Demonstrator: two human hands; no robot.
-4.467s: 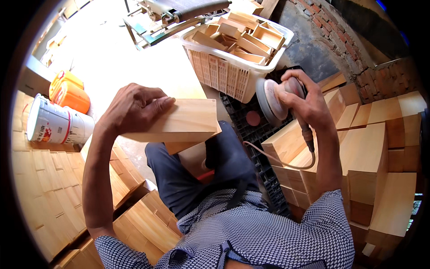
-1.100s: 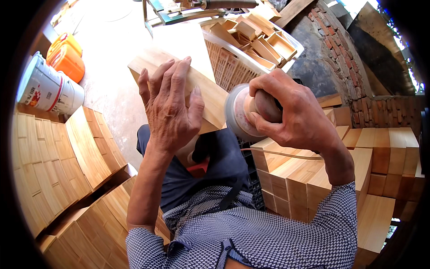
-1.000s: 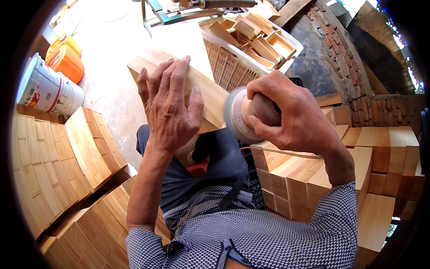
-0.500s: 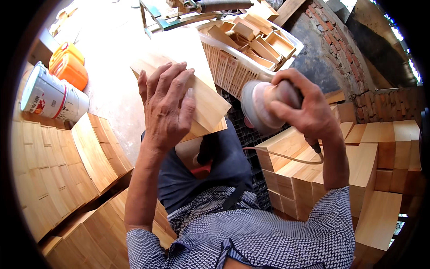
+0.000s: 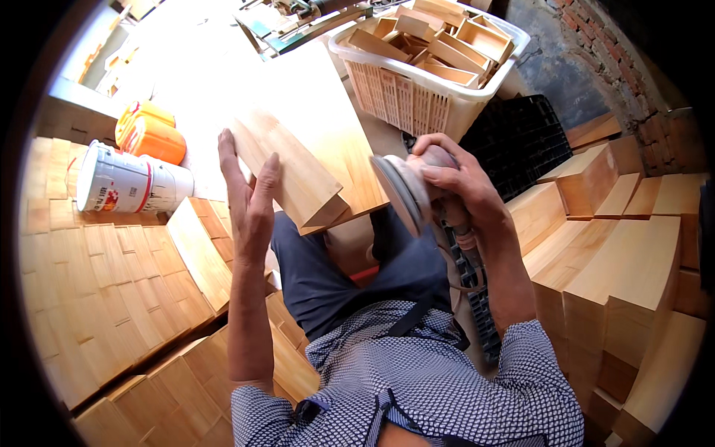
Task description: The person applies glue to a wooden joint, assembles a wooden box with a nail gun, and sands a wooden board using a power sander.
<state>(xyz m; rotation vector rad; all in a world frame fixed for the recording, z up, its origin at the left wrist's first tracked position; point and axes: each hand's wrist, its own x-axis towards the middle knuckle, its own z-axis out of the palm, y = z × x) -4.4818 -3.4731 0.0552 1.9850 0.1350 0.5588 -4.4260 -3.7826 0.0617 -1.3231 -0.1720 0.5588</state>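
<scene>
A pale wooden box (image 5: 287, 167) lies on a wooden board (image 5: 344, 145) above my knees, a long narrow face upward. My left hand (image 5: 252, 197) grips its left side, with the thumb on the near edge and the fingers along the far left. Whether the box is hollow is hidden. My right hand (image 5: 465, 179) is wrapped round the top of a round handheld sander (image 5: 402, 195). The sander is held up on edge just right of the board, its pad facing left and apart from the box. A thin hose or cord hangs below it.
A white plastic basket (image 5: 402, 93) full of small wooden boxes stands beyond the board. Stacked wooden boxes flank me at left (image 5: 112, 290) and right (image 5: 625, 261). A white bucket (image 5: 119, 179) and orange jugs (image 5: 153, 138) sit far left. A black slatted crate (image 5: 521, 138) lies right.
The box has been turned from a broad face to a narrower one. My left hand has gone from lying flat on top to gripping its side. The sander has tipped up on edge.
</scene>
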